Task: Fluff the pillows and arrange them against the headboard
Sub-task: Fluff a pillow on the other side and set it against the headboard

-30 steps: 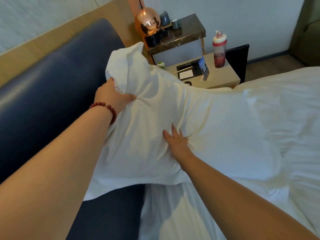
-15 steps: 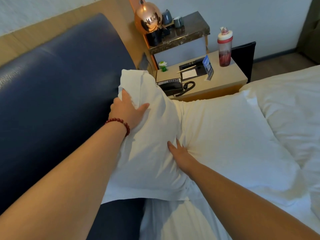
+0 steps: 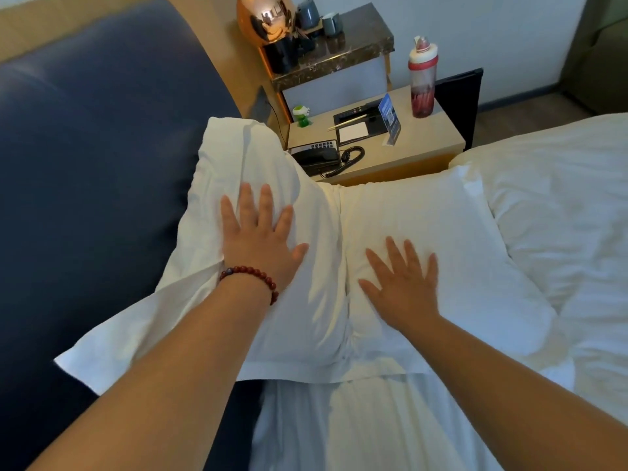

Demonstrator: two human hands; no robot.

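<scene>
Obs.: both hands lie flat on the white pillow [image 3: 424,226], palms down.
- Left hand [image 3: 261,243]: fingers straight and spread, thumb out to the side, pressing the pillow half that rises toward the headboard [image 3: 102,164]. Red bead bracelet [image 3: 253,275] on the wrist.
- Right hand [image 3: 402,287]: fingers straight and spread, resting on the pillow half that lies flatter on the bed. Neither hand pinches any fabric.
- Pillow: bent along a deep crease that runs between the two hands. The part under the left hand leans on the blue headboard just left of that hand; its flap trails out under the left forearm.
- Sheet [image 3: 339,419]: below both wrists, between the forearms.
- Duvet [image 3: 560,198]: rumpled, right of the right hand, touching the pillow's far edge.
- Counter [image 3: 424,144]: beyond the fingertips, carrying a phone [image 3: 316,159] and a red-topped bottle [image 3: 422,83]. Copper lamp [image 3: 265,18] further back, above the left hand.
</scene>
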